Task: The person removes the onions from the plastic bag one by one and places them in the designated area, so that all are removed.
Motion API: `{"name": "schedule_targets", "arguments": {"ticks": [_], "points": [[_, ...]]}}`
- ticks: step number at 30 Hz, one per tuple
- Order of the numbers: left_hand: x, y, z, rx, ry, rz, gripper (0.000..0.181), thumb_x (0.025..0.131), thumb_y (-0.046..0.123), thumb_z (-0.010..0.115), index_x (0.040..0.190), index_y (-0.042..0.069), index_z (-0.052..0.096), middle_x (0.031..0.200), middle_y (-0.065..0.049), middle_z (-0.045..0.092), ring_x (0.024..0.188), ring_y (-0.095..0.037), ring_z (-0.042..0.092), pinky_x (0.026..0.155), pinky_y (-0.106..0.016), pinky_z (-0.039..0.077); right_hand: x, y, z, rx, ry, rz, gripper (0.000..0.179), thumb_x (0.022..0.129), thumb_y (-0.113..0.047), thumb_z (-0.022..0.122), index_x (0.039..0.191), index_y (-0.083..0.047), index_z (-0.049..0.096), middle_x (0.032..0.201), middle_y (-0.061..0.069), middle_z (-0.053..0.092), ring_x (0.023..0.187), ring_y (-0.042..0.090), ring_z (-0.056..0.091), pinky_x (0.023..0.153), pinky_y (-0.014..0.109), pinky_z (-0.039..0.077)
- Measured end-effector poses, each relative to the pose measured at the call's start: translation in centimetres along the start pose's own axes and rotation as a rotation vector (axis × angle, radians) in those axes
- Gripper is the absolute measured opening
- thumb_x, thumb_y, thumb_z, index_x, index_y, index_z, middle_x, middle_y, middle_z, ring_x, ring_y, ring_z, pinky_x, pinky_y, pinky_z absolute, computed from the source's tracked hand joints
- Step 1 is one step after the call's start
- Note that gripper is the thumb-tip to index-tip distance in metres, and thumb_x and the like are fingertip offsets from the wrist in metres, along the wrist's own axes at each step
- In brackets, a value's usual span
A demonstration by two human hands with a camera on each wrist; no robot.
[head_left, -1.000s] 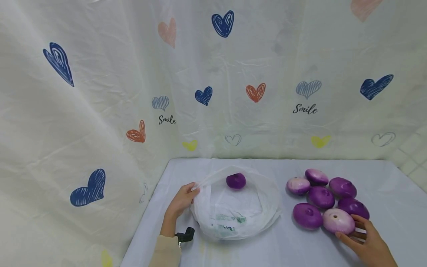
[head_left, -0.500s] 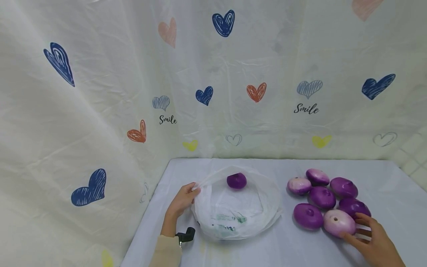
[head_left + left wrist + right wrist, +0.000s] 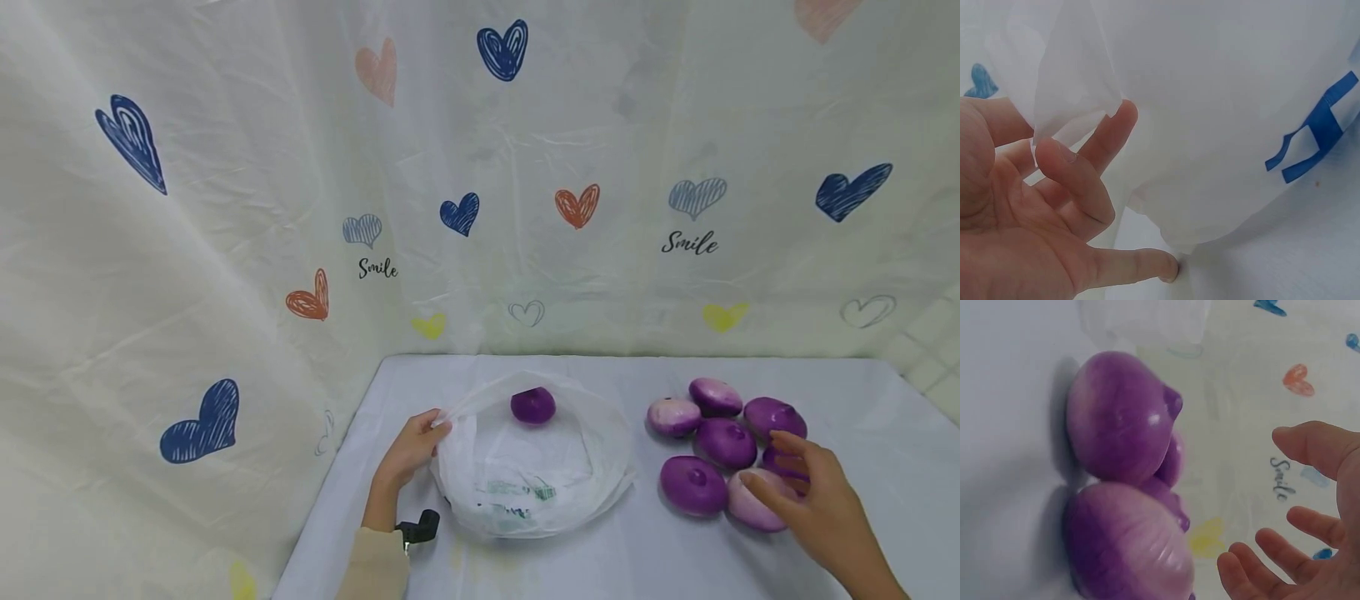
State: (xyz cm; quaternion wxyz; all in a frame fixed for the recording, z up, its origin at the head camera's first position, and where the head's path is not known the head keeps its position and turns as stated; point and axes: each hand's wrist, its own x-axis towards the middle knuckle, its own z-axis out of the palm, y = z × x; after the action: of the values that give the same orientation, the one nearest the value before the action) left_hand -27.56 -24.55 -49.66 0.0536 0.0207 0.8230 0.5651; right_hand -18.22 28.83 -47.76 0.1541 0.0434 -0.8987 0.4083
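Observation:
A white plastic bag (image 3: 525,500) lies with its mouth spread, and one purple onion (image 3: 533,407) is inside at the back. My left hand (image 3: 411,446) pinches the bag's rim at its left side; the left wrist view shows the thin film (image 3: 1075,81) between thumb and fingers. On the right, several purple onions (image 3: 693,486) sit in a cluster. My right hand (image 3: 821,500) hovers over the cluster's near right side with nothing in its grasp, partly covering a pale onion (image 3: 757,504) and a dark one behind it. In the right wrist view the fingers (image 3: 1279,550) are spread apart from the onions.
A white cloth covers the table (image 3: 480,575). A curtain (image 3: 637,125) printed with hearts hangs behind and to the left. A black device (image 3: 420,527) is strapped at the left wrist near the bag.
My right hand has come off the pale onion, rising up and slightly leftward over the cluster. The pale onion stays in its spot. The left hand and bag have not visibly moved.

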Motion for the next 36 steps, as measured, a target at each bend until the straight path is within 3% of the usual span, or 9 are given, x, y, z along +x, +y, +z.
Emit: {"name": "schedule_targets", "arguments": {"ticks": [2,4,9,11,15,17,22,27,36], "points": [[0.0,0.0,0.0,0.002,0.001,0.002,0.027,0.104,0.022,0.059,0.127,0.008,0.066,0.076,0.0,0.05,0.064,-0.015,0.047,0.059,-0.025,0.038,0.7,-1.3,0.7,0.019,0.0,-0.023,0.077,0.091,-0.02,0.079,0.146,0.012,0.036,0.138,0.032,0.043,0.099,-0.028,0.032,0.074,-0.004,0.037],[0.0,0.0,-0.1,0.0,0.001,0.003,0.027,0.104,0.022,0.059,0.126,0.008,0.066,0.076,0.0,0.05,0.064,-0.015,0.047,0.058,-0.025,0.038,1.3,-3.0,1.4,0.013,-0.015,-0.033,0.075,0.091,-0.022,0.08,0.146,0.008,0.039,0.138,0.03,0.046,0.106,-0.014,0.049,0.075,-0.002,0.037],[0.0,-0.3,-0.1,-0.002,0.005,-0.001,0.028,0.104,0.023,0.059,0.127,0.009,0.066,0.076,-0.001,0.05,0.064,-0.015,0.047,0.058,-0.025,0.038,2.4,-6.3,4.5,0.063,-0.013,-0.182,0.066,0.088,-0.016,0.082,0.142,-0.001,0.047,0.135,0.0,0.054,0.113,-0.002,0.057,0.082,0.0,0.041],[0.0,-0.4,-0.2,-0.006,0.004,-0.004,0.028,0.104,0.023,0.06,0.127,0.009,0.065,0.076,-0.001,0.05,0.063,-0.015,0.047,0.058,-0.025,0.038,2.9,-7.3,6.0,0.111,-0.023,-0.251,0.063,0.087,-0.012,0.082,0.14,-0.003,0.05,0.134,-0.004,0.055,0.111,-0.015,0.048,0.086,0.002,0.044],[0.0,-0.4,-0.2,-0.012,0.003,-0.006,0.027,0.104,0.022,0.059,0.126,0.008,0.066,0.074,0.0,0.049,0.062,-0.014,0.046,0.057,-0.024,0.038,3.4,-9.2,9.1,0.151,-0.085,-0.313,0.059,0.087,-0.011,0.082,0.138,-0.004,0.052,0.13,0.012,0.061,0.11,-0.002,0.056,0.087,0.016,0.052],[0.0,-0.4,-0.2,-0.014,0.002,-0.005,0.026,0.104,0.021,0.059,0.126,0.008,0.065,0.074,0.0,0.049,0.062,-0.014,0.046,0.057,-0.024,0.037,3.7,-10.0,10.7,0.167,-0.115,-0.328,0.057,0.087,-0.012,0.082,0.136,-0.005,0.054,0.128,0.011,0.063,0.108,0.01,0.06,0.087,0.025,0.055],[0.1,-0.3,-0.3,-0.007,0.006,-0.008,0.025,0.105,0.022,0.059,0.124,0.008,0.066,0.073,0.001,0.049,0.062,-0.014,0.046,0.057,-0.024,0.038,4.4,-11.7,14.2,0.238,-0.218,-0.308,0.055,0.09,-0.019,0.079,0.137,-0.007,0.053,0.128,0.01,0.063,0.111,0.028,0.062,0.09,0.04,0.057],[0.2,-0.3,-0.3,-0.005,0.01,-0.006,0.023,0.104,0.021,0.059,0.121,0.008,0.066,0.073,0.001,0.049,0.062,-0.014,0.046,0.057,-0.024,0.038,5.7,-12.7,17.5,0.273,-0.292,-0.237,0.06,0.091,-0.021,0.079,0.141,-0.003,0.05,0.135,0.016,0.059,0.118,0.036,0.06,0.097,0.051,0.053],[0.3,-0.3,-0.2,-0.003,0.006,-0.013,0.027,0.104,0.024,0.059,0.126,0.009,0.066,0.078,0.0,0.051,0.065,-0.014,0.048,0.059,-0.025,0.04,8.4,-12.2,22.0,0.22,-0.246,-0.078,0.064,0.088,-0.014,0.08,0.142,0.003,0.049,0.137,0.027,0.05,0.124,0.043,0.053,0.102,0.056,0.05]]}}
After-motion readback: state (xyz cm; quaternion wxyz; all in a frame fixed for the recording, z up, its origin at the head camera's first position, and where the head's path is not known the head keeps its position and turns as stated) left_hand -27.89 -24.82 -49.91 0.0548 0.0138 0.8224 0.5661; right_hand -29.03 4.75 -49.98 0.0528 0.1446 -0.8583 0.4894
